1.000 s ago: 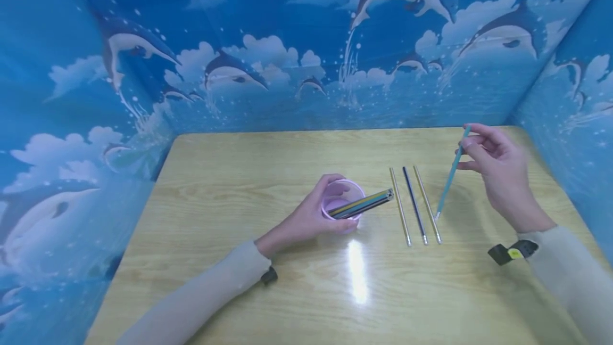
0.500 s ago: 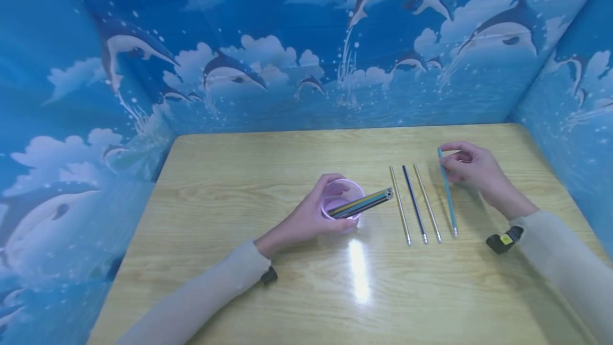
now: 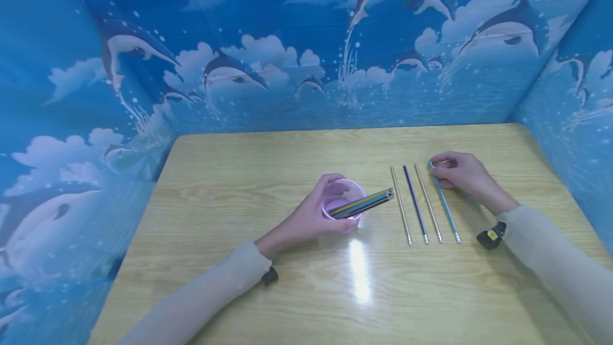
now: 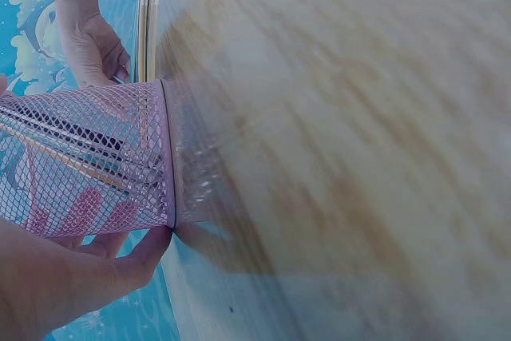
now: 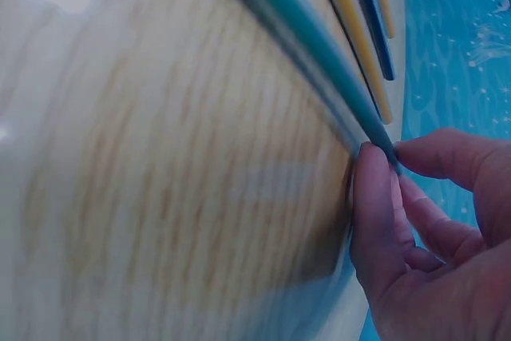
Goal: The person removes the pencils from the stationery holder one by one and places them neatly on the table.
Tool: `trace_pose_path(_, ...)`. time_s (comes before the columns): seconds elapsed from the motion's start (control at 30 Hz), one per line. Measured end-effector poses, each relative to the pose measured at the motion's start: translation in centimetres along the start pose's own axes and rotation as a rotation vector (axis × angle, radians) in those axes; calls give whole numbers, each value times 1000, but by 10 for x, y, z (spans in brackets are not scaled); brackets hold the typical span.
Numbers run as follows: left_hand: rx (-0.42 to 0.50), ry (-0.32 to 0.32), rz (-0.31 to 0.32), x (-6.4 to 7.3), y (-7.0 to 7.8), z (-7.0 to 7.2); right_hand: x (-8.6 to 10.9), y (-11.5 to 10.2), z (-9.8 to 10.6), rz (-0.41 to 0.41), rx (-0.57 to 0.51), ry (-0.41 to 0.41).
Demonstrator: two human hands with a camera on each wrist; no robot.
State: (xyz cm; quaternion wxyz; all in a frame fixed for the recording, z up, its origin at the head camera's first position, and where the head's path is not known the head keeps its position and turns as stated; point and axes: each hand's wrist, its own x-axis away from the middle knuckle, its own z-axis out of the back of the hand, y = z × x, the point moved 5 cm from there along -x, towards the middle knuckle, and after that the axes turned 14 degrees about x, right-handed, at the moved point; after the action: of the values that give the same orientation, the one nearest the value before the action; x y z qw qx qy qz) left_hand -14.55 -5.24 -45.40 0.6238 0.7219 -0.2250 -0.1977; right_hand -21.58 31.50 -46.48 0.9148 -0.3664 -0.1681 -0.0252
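My left hand (image 3: 318, 216) grips a pink mesh pencil cup (image 4: 104, 161) round its side. Inside it leans a bundle of pencils (image 3: 366, 203), their eraser ends sticking out past the rim to the right. My right hand (image 3: 462, 174) pinches the far end of a teal pencil (image 3: 445, 204) between thumb and fingers, and the pencil lies along the tabletop. Left of it lie a yellow pencil (image 3: 428, 201), a dark blue pencil (image 3: 415, 204) and another yellow pencil (image 3: 401, 204), roughly parallel, eraser ends towards me. In the right wrist view the teal pencil's tip (image 5: 383, 145) sits at my fingertips.
All this is on a light wood-grain table (image 3: 230, 174). Blue dolphin-print cloth (image 3: 268, 68) stands behind the table and along its left and right sides. A bright light reflection shows on the tabletop in front of the cup.
My right hand has brought the teal pencil down and left, from a tilted hold above the table to lying beside the row. The left hand and cup stay put.
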Motion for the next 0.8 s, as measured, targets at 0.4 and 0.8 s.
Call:
trace_pose_path(0.4,-20,5,-9,0,-1,1,-4,-4,-3,4,182,14)
trace_pose_path(0.8,-16,8,-5,0,-2,2,-4,-6,-3,10,229,39)
